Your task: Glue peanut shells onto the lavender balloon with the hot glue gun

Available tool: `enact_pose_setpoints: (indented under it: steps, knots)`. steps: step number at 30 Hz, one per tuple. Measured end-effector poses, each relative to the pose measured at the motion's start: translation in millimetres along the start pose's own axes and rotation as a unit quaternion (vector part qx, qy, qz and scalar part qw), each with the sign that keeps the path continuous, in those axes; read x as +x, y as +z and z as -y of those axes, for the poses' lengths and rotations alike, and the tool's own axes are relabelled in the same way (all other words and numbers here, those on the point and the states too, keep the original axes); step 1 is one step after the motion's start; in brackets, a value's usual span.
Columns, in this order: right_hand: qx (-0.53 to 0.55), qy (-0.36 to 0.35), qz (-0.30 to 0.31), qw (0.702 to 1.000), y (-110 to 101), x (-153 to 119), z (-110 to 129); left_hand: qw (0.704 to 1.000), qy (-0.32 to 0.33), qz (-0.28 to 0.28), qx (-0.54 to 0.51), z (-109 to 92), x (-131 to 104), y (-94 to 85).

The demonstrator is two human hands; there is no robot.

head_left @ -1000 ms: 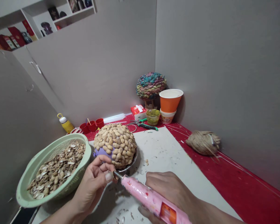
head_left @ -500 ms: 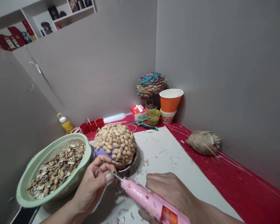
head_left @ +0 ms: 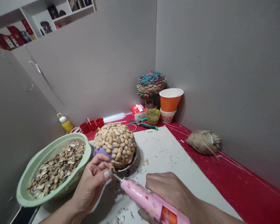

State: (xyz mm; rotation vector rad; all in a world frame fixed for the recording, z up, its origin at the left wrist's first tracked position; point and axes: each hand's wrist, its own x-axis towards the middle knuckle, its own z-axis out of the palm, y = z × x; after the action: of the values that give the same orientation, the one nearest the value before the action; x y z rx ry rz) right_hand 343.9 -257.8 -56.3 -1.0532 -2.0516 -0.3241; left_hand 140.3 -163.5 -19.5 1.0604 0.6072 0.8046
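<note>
My right hand is wrapped round a pink hot glue gun, its metal nozzle pointing left. Between the thumb and fingers of my left hand is a small peanut shell, mostly hidden, and the nozzle tip meets it. Just beyond sits a purple balloon largely covered with peanut shells, resting in a metal bowl. A bare purple patch shows on its near left side.
Left stands a green basket of peanut shells. Behind are red cups, green-handled pliers, a plastic tub, an orange paper cup and a colourful braided tree. Twine lies right. Shell bits litter the white board.
My left hand has shifted very slightly left with the shell. The glue gun's nozzle stays against it, and everything else looks the same.
</note>
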Motion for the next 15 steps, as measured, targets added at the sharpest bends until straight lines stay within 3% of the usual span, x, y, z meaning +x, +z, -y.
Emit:
enact_pose_setpoints:
  steps: [15]
  knots:
    - [-0.039, -0.023, 0.027, 0.999, -3.2, 1.7, 2.0, 1.0, 0.019, -0.005, 0.001, -0.9, -0.7, -0.5]
